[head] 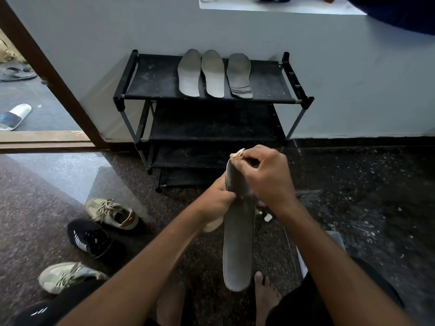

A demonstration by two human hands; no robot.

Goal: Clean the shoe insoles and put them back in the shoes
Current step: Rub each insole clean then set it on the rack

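Insole [239,243] held in air before the shoe rack [153,76], gripped mid-length by left hand [219,198], far tip under pale wad [237,153] pinched in right hand [268,177]: brace firmly, wipe full length evenly.

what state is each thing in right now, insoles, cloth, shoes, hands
held insole, lifted, left hand grips its middle
cloth, pinched by right hand at the insole's far end
three insoles, flat side by side on rack top shelf
beige shoes, upright on floor
black shoe, upright between them
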